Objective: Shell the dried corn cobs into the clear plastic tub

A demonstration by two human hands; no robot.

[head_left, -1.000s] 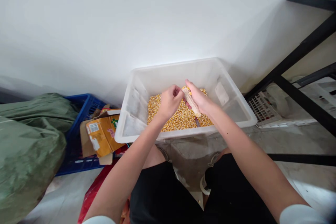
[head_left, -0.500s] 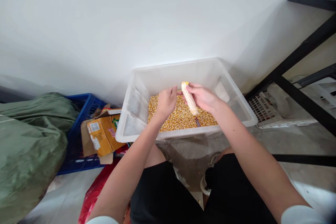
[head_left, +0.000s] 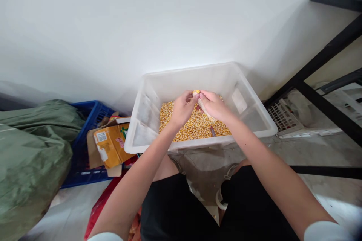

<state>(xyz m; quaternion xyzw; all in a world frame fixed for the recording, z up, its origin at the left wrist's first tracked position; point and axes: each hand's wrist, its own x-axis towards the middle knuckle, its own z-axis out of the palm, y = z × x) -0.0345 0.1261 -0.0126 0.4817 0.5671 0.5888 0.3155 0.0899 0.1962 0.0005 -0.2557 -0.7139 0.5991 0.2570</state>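
Note:
A nearly bare corn cob (head_left: 204,107), pale with some yellow kernels at its far end, is held over a translucent plastic bin (head_left: 198,145). My right hand (head_left: 214,104) is wrapped round the cob from the right. My left hand (head_left: 183,108) is closed at the cob's upper end, its thumb pressing near the remaining kernels. Below both hands, loose corn kernels (head_left: 188,127) cover the bin's floor. A slim dark tool (head_left: 212,131) lies on the kernels near the front wall; its kind cannot be made out.
On the left stand a blue crate (head_left: 97,107) with a torn orange carton (head_left: 113,145) and a green cloth sack (head_left: 34,158). A red bag (head_left: 103,203) lies by my left leg. A black metal frame (head_left: 299,83) rises at right, near a white basket (head_left: 284,116).
My left hand has moved right and onto the cob's upper end. My right hand has shifted slightly left with the cob, which is now more covered by fingers.

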